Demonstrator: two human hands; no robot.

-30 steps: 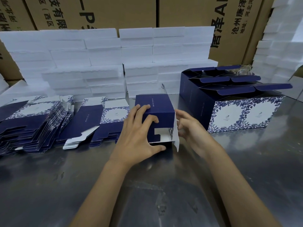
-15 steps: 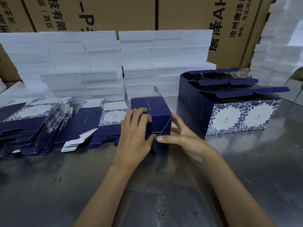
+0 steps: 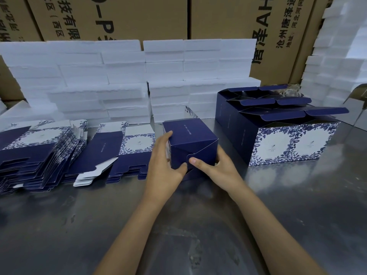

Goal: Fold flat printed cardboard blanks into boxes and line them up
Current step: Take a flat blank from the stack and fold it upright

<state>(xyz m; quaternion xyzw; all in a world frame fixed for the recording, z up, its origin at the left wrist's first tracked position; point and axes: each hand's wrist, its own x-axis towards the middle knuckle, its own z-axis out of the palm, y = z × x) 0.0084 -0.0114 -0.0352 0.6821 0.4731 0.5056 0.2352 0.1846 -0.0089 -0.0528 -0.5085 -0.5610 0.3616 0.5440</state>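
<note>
At the left of the frame the flat blanks (image 3: 37, 153) lie stacked on the metal table (image 3: 79, 225). At centre, the left hand (image 3: 164, 165) grips the half-folded box (image 3: 191, 143) by its left side, thumb on the near face beside the right hand's (image 3: 216, 171) thumb pressing the closing flap; finished boxes (image 3: 288, 135) stand just right

Dim, cool bluish light overall. Soft glare streaks on metal table (image 3: 297, 205) before me, my forearms reflected faintly in it. White foam stacks (image 3: 99, 80) slightly blown out. Wide-angle bending at edges; mild softness throughout.
</note>
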